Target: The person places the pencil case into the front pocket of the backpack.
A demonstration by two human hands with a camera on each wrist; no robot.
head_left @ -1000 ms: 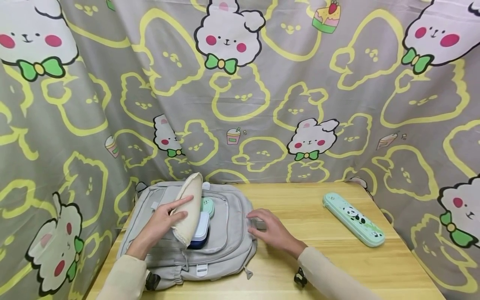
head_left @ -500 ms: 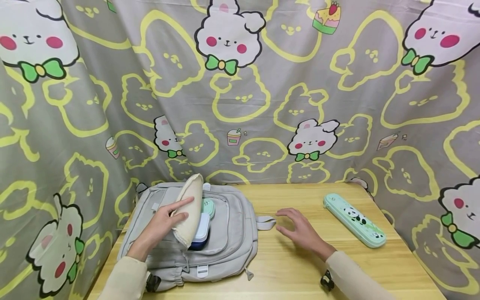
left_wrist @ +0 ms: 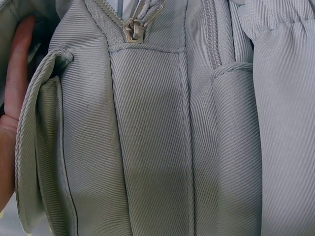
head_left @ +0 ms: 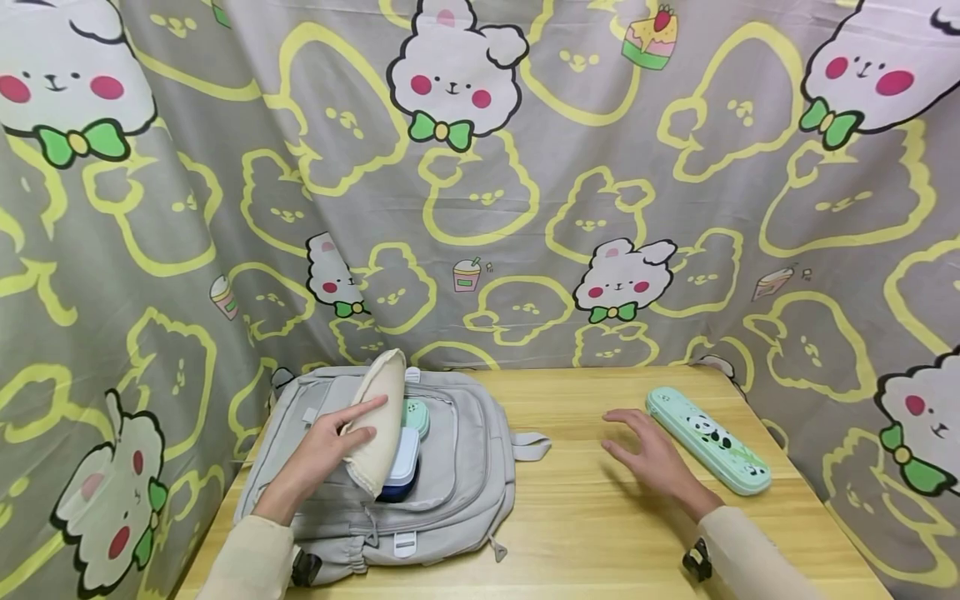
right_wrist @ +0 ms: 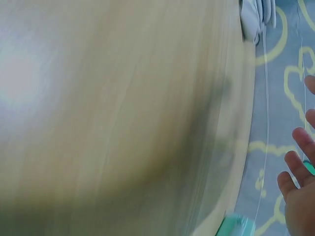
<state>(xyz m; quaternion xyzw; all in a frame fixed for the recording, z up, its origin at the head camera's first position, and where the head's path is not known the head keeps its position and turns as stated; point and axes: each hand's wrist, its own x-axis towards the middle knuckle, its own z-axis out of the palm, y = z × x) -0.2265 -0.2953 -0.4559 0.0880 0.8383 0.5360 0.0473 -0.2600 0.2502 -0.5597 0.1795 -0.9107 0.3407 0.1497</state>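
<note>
A grey backpack [head_left: 474, 450] lies on the table at the left. My left hand [head_left: 318, 454] holds back the cream-lined flap [head_left: 384, 437] of its front pocket, thumb and index finger on the lining. Inside the pocket show a mint item [head_left: 415, 417], a light-blue case [head_left: 403, 454] and something dark blue [head_left: 397, 490] under it. The left wrist view shows a metal zipper pull [left_wrist: 134, 30] and a finger [left_wrist: 17, 83] behind grey fabric. My right hand [head_left: 651, 457] is over the table with fingers spread, holding nothing, left of a mint panda pencil case [head_left: 705, 435].
The backpack's loop [head_left: 532, 447] sticks out to the right on the wooden table [head_left: 570, 533]. A grey patterned curtain [head_left: 525, 183] hangs behind the table and along both sides.
My right hand has moved from the backpack's right edge across the table to beside the pencil case, uncovering the loop. The left hand stays on the flap.
</note>
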